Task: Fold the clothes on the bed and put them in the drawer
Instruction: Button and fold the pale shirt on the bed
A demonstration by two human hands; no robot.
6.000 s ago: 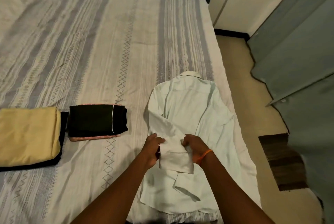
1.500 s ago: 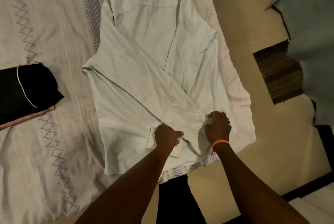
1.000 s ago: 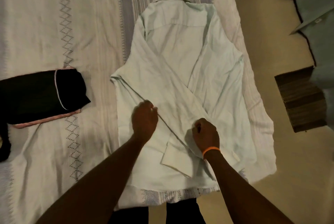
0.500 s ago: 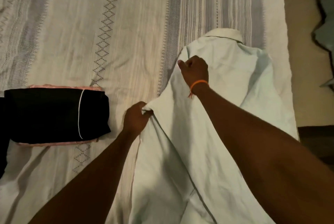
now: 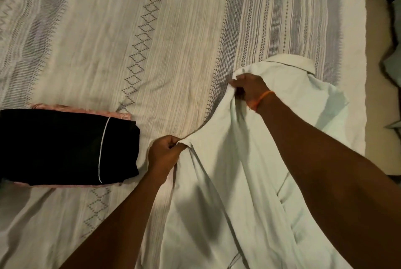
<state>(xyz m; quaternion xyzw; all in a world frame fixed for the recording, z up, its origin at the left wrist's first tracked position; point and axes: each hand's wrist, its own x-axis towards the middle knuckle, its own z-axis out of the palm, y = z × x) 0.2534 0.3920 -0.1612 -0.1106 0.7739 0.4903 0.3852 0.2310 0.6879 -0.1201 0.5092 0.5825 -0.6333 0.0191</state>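
Observation:
A pale mint collared shirt (image 5: 227, 192) lies face down on the striped bed sheet (image 5: 130, 30), collar toward the far side. My left hand (image 5: 163, 156) pinches the shirt's left edge at mid-height. Up near the left shoulder, just below the collar, my right hand (image 5: 249, 87), with an orange band on its wrist, grips the cloth. The fabric between the two hands is lifted and creased. My right forearm hides part of the shirt's right half. No drawer is in view.
A folded black garment (image 5: 65, 147) with white piping lies on a pink one at the left, a short gap from my left hand. The bed's right edge (image 5: 362, 73) meets a tan floor (image 5: 377, 95). Grey cloth (image 5: 393, 56) shows at the far right.
Both hands left the sleeve cuff near the hem and moved up the shirt's left side. Since half a second ago they hold the same spots, with the edge raised a little.

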